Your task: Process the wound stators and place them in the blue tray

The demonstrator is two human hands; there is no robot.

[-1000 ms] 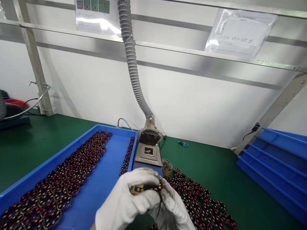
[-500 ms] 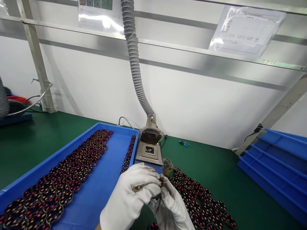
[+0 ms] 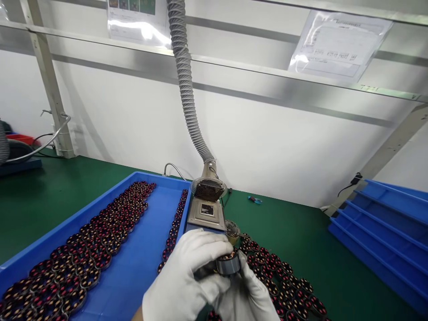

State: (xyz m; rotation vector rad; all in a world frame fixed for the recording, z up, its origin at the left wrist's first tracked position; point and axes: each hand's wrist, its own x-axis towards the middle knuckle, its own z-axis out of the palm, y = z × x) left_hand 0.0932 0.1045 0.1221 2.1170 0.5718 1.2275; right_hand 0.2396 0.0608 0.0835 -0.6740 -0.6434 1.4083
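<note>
My left white-gloved hand (image 3: 192,274): fingers curled round dark, copper-flecked ring-shaped part (image 3: 228,265), right of blue plastic tray (image 3: 133,252). My right white-gloved hand (image 3: 251,290): fingertips at part's right edge, cannot tell if gripping.

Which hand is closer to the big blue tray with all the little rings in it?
Left. The left hand is by the right side of the blue tray; the right hand is farther right, next to the loose rings.

Wht wall (image 3: 284,142) behind grn benchtop (image 3: 290,218); metal rails (image 3: 240,76) above, prob. shelving; beige post (image 3: 48,84) at L.
</note>
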